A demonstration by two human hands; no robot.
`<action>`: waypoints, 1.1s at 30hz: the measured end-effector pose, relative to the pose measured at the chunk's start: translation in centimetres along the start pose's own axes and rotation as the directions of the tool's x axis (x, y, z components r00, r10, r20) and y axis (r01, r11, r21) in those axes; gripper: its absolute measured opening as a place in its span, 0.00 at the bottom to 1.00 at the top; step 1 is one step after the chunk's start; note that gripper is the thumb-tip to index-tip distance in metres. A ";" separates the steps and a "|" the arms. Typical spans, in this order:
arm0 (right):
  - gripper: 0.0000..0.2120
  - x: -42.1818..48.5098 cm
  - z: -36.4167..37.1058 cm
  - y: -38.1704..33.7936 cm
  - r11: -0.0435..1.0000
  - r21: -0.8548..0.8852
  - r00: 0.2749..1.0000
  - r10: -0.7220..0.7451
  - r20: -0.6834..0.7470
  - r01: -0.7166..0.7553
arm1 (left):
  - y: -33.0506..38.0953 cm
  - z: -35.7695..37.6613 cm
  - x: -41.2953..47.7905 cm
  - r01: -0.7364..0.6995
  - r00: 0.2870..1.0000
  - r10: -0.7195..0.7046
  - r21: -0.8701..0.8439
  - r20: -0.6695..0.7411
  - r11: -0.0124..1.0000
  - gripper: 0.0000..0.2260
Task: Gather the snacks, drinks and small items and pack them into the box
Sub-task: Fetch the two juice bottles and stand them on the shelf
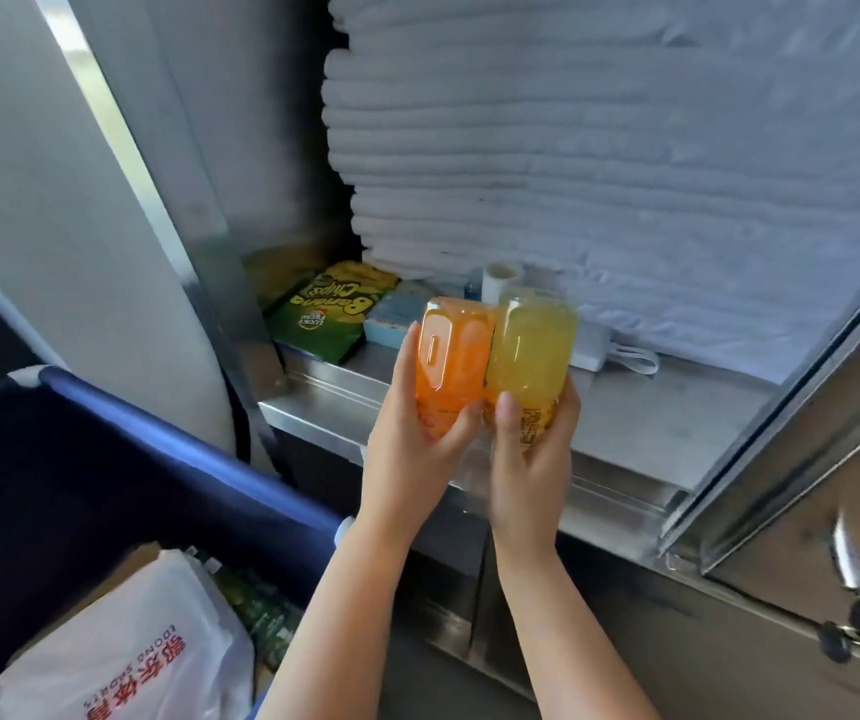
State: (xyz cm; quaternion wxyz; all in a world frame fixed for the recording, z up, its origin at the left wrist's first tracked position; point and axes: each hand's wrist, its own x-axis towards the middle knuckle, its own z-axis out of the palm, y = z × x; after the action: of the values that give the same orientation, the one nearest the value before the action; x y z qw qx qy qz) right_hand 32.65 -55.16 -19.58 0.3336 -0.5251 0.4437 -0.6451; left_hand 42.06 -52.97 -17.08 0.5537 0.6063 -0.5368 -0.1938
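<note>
left hand point(409, 444) curled round orange bottle point(451, 356) | right hand point(529, 459) curled round yellow bottle point(531, 350) | bottles touching, likely so both travel together

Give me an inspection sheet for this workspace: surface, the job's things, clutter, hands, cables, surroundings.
Surface: steel shelf, bare metal on its right part.
Job's things: orange bottle and yellow bottle held side by side above the shelf edge; banana chips bag and pale blue packet lying at the shelf's back left.
Clutter: stack of folded white towels; white roll; white box behind the bottles.
Hands: left hand grips the orange bottle; right hand grips the yellow bottle.
Cables: white looped cord beside the white box.
Surroundings: blue fabric bin lower left, holding a printed white plastic bag; steel cabinet door with a latch, lower right.
</note>
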 end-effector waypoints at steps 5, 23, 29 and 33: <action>0.25 2.3 -1.2 1.2 0.997 -0.075 0.999 0.013 -0.049 -0.017 | -0.4 2.2 1.8 -0.008 0.998 0.006 0.024 0.058 1.000 0.37; 0.25 6.4 -4.2 4.6 0.911 -0.412 0.998 0.009 -0.063 -0.035 | -3.2 5.3 4.5 -0.006 0.991 -0.040 0.345 0.126 0.939 0.36; 0.26 6.0 -4.1 4.6 0.766 -0.639 0.996 0.010 -0.092 -0.067 | -5.0 4.5 5.8 -0.074 0.974 -0.034 0.458 0.222 0.886 0.36; 0.26 5.3 -4.6 4.6 0.650 -0.753 0.991 0.003 -0.130 -0.101 | -5.1 4.0 6.3 -0.130 0.967 0.007 0.467 0.256 0.874 0.37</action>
State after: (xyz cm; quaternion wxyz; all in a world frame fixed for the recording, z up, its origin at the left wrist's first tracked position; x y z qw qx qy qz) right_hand 26.84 -60.66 -22.09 0.0756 -0.5646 0.7059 -0.4210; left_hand 43.16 -61.29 -20.55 0.3216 0.6764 -0.6537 -0.1084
